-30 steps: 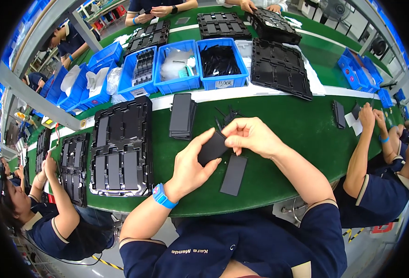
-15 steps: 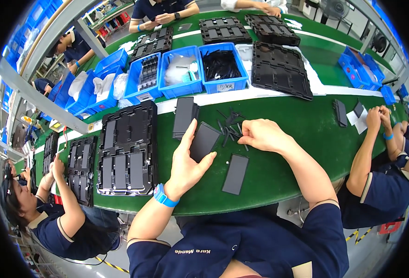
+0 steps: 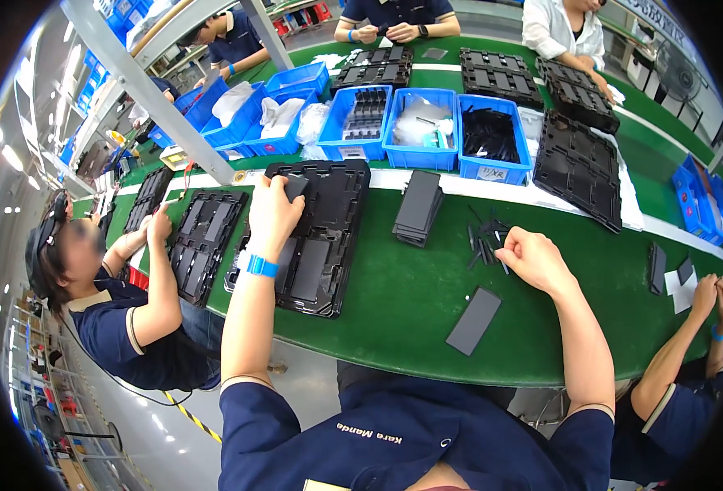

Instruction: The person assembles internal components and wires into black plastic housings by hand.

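My left hand [image 3: 273,214] grips a dark slab [image 3: 297,186] over a black tray [image 3: 346,190] near the tabletop's [image 3: 378,331] near edge; I can't tell whether they touch. My right hand [image 3: 533,258] curls its fingers beside loose black strips [image 3: 482,244]. Between the hands I see a slab stack [image 3: 418,204], with a single flat panel [image 3: 473,321] closer to that edge. Blue bins [image 3: 420,159] line up farther back.

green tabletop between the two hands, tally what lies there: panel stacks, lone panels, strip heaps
Stack of dark panels: 1
Lone dark panel: 1
Heap of black strips: 1
Total: 3
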